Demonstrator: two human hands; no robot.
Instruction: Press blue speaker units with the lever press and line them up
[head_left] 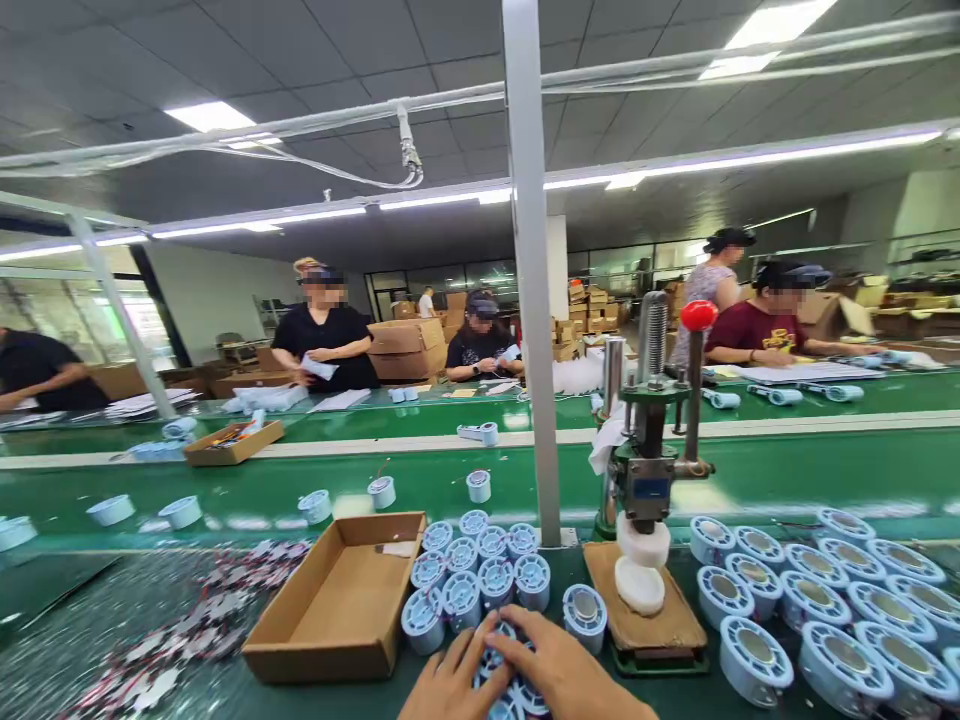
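Note:
At the bottom of the view, my left hand (454, 680) lies over the near end of a cluster of light-blue round plastic housings (461, 595). Its fingers are stretched out and touch the parts. My right hand (562, 665) reaches in from the other side, fingers extended and apart, close to the left fingertips. Several housings show between and under the hands, partly covered. A single housing (585, 612) with a metallic disc in its middle stands just right of the cluster, beside the hand press (649, 480).
An open cardboard box (330, 655) sits left of the cluster, beside a spread of wired metal pieces (217, 610). More disc-fitted housings (757, 650) fill the right side. A post (531, 300) rises behind. Across the green conveyor (420, 460), several people work.

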